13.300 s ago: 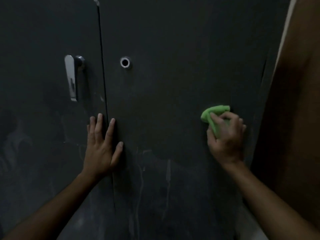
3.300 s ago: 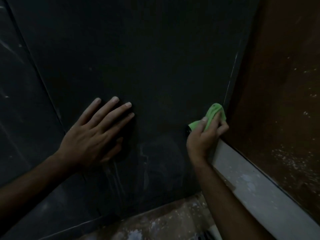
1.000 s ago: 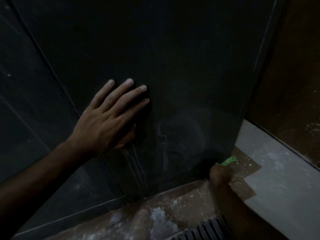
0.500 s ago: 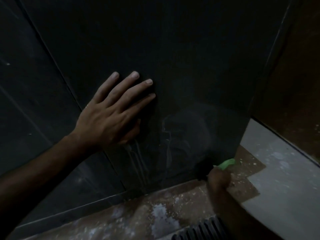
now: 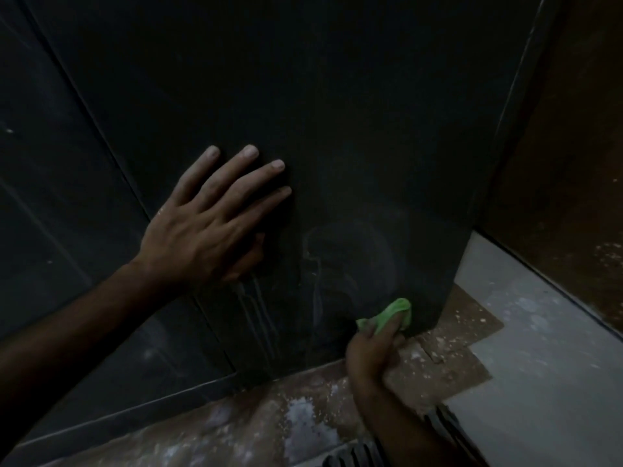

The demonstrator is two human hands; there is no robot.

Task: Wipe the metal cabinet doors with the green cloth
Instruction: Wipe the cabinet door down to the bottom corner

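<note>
The dark metal cabinet fills most of the view, its right door (image 5: pixel 337 112) in the middle and its left door (image 5: pixel 50 197) beyond a slanted seam. My left hand (image 5: pixel 205 227) lies flat with straight fingers on the right door near the seam. Low on that door, close to its bottom right corner, my right hand (image 5: pixel 374 352) grips the bunched green cloth (image 5: pixel 392 315) and holds it against the metal. Pale streaks and smears show on the door between my two hands.
A dusty brown floor (image 5: pixel 286 409) runs below the cabinet, with a dark slotted grate (image 5: pixel 357 455) at the bottom edge. A pale grey ledge (image 5: pixel 539 382) lies at the lower right under a brown wall (image 5: pixel 573 163).
My right hand has brought the cloth a little left and up along the bottom of the right door. The left hand still lies flat on the door; the view has shifted slightly.
</note>
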